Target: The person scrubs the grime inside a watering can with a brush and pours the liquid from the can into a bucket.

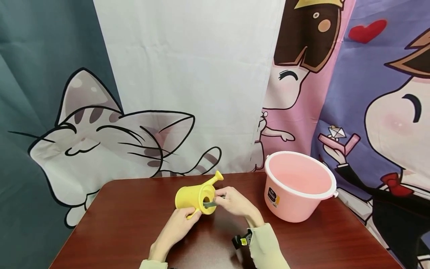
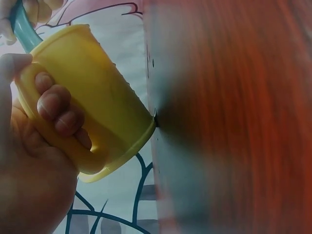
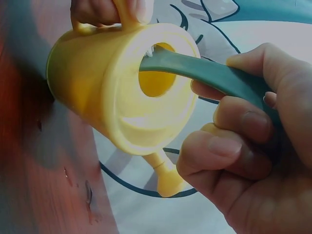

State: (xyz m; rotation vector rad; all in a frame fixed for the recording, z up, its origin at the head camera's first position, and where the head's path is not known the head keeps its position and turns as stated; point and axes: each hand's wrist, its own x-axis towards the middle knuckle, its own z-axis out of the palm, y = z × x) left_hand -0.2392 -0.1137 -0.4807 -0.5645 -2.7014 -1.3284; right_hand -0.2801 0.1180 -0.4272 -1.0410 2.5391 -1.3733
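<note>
The left hand (image 1: 180,223) grips the yellow watering can (image 1: 188,197) while the right hand (image 1: 234,201) pinches a green tool (image 3: 217,77) in the can's opening, seemingly scrubbing inside, and the next stroke calls for steady bracing.

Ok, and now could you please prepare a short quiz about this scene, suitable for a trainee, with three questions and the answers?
1. Which hand holds the yellow watering can by its handle?
2. True or false: the green tool reaches into the watering can.
3. Choose one. On the table, the pink bucket stands:
a) to the left of the watering can
b) to the right of the watering can
c) between the two hands

Key:
1. The left hand.
2. True; the right hand holds the tool's outer end.
3. b
</note>
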